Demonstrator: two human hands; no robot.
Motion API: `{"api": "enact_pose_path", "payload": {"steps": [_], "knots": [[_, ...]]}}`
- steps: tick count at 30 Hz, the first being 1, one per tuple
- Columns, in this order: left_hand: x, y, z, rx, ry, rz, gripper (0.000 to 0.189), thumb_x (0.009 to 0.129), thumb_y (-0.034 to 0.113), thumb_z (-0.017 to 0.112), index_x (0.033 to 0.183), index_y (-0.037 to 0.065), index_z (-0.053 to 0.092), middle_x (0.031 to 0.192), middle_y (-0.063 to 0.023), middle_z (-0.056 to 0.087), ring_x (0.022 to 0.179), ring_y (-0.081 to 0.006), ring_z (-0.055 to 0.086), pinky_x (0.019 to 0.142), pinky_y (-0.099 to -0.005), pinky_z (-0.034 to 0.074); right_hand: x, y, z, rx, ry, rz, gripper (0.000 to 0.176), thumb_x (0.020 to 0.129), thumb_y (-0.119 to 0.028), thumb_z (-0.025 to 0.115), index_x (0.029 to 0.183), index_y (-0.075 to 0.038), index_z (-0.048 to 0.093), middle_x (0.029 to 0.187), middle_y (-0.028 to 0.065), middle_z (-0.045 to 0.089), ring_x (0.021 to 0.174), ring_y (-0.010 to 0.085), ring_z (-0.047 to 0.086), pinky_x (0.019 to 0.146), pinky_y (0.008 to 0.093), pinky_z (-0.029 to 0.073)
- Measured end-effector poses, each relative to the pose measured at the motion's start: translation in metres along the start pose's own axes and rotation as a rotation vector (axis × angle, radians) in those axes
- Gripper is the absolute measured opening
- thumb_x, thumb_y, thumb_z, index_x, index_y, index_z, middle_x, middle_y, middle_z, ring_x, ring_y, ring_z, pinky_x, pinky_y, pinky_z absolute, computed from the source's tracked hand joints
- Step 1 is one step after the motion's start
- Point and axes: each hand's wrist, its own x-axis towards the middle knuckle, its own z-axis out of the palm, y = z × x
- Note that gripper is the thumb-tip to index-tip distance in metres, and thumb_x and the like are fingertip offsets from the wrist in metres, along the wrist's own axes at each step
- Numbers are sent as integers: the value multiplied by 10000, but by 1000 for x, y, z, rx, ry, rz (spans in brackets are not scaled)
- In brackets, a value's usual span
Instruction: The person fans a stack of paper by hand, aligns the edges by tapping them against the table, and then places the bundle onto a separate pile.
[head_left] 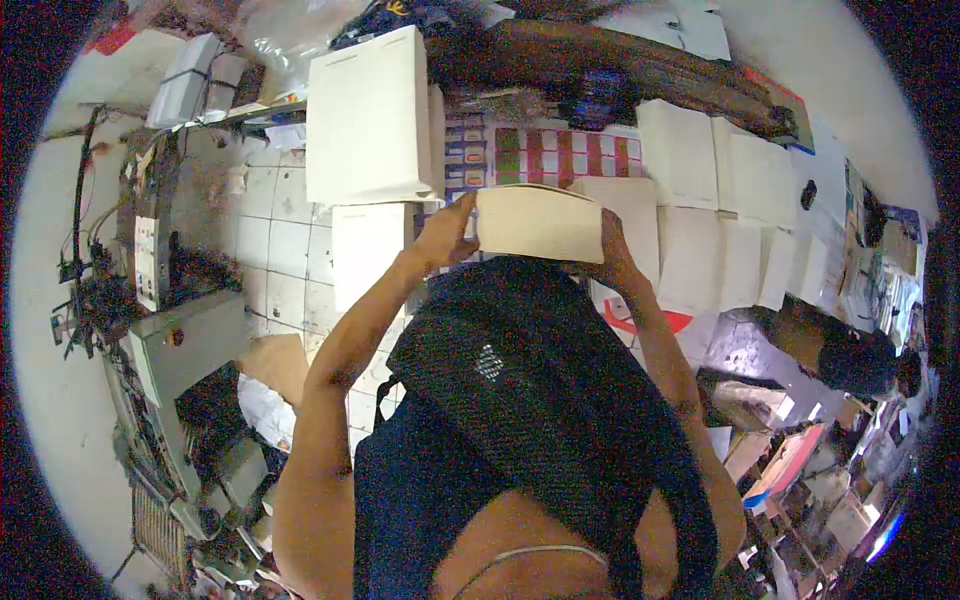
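Note:
A thick block of cream paper sheets (540, 226) is held in front of my chest, its broad side facing me. My left hand (448, 236) grips its left end, thumb along the near edge. At the opposite end, my right hand (618, 258) is closed round the side, with some fingers hidden behind the block. Just beyond lie printed sheets with blue patterns (465, 155) and others with red-edged panels (570, 155). A tall white paper stack (362, 120) stands beyond my left hand, with a lower white stack (370, 245) nearer me.
Several cream paper stacks (690, 255) stand in rows on the right. A red-edged item (650, 318) lies below my right hand. White floor tiles (285, 220) and a grey machine (180, 340) are on the left. Mixed clutter (800, 460) fills the lower right.

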Motion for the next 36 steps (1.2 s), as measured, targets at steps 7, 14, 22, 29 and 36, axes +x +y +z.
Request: {"api": "enact_pose_path", "payload": {"steps": [7, 14, 22, 29, 36], "knots": [[-2, -14, 21, -159, 118, 5, 932, 654, 54, 745, 1416, 49, 208, 1258, -249, 520, 1177, -414, 509, 925, -457, 469, 17, -7, 9, 287, -6, 60, 1020, 667, -448, 807, 1439, -43, 278, 1422, 173, 380, 1325, 356, 340, 1109, 456, 261], [-10, -3, 45, -330, 251, 77, 1007, 655, 195, 821, 1447, 62, 213, 1325, -165, 470, 1269, -311, 427, 997, -414, 414, 11, 5, 42, 337, 58, 108, 1044, 670, -447, 807, 1448, -39, 241, 1444, 203, 317, 1341, 363, 319, 1104, 451, 288], [16, -17, 31, -171, 301, 222, 877, 688, 323, 829, 1374, 45, 357, 1297, -143, 507, 1206, -282, 476, 973, -405, 430, 24, 30, 42, 72, 97, -111, 1155, 573, -453, 868, 1445, -43, 229, 1442, 171, 310, 1346, 336, 287, 1117, 454, 243], [14, -17, 27, -161, 210, 181, 800, 688, 324, 831, 1315, 36, 427, 1238, -141, 550, 1153, -276, 518, 949, -391, 446, 29, 11, 26, 122, 243, -175, 1108, 506, -536, 854, 1363, -30, 366, 1270, 195, 516, 1187, 377, 494, 1013, 469, 393], [18, -10, 27, -140, 126, 128, 725, 687, 324, 834, 1256, 27, 497, 1179, -138, 593, 1100, -271, 561, 926, -377, 462, 33, -11, 11, 217, 190, -40, 1110, 492, -512, 875, 1361, -29, 382, 1272, 201, 530, 1198, 385, 494, 1050, 467, 362]]}}
